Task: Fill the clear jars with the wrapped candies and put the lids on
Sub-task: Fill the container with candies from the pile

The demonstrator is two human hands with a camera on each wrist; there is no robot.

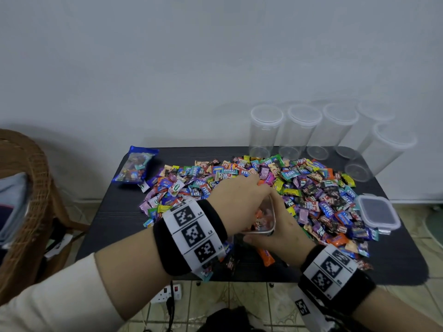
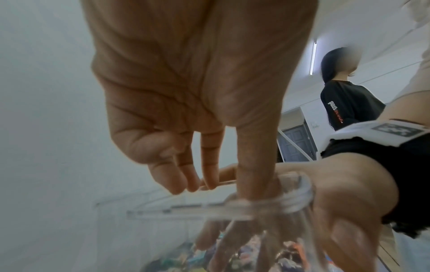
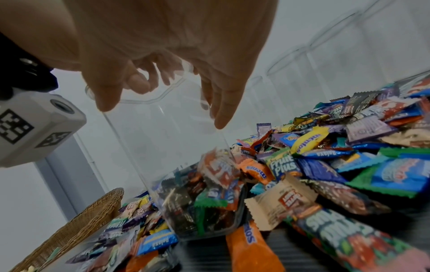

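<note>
A clear square jar (image 1: 263, 219) stands at the near edge of the wrapped candy pile (image 1: 299, 188), its bottom part filled with candies (image 3: 204, 202). My right hand (image 1: 280, 226) grips the jar from the right, thumb and fingers (image 3: 221, 117) pressed on its wall just under the rim (image 2: 300, 198). Above the jar's mouth hangs my left hand (image 1: 239, 197), fingers (image 2: 172, 176) loosely curled downward with nothing visible in them. The jar's lid (image 1: 377, 212) lies flat at the right of the pile.
Several empty clear jars (image 1: 302, 130) with lids stand along the back right of the black table (image 1: 115, 224). A sealed candy bag (image 1: 136, 166) lies back left. A wicker chair (image 1: 28, 200) stands to the left, and another person (image 2: 349, 103) stands behind.
</note>
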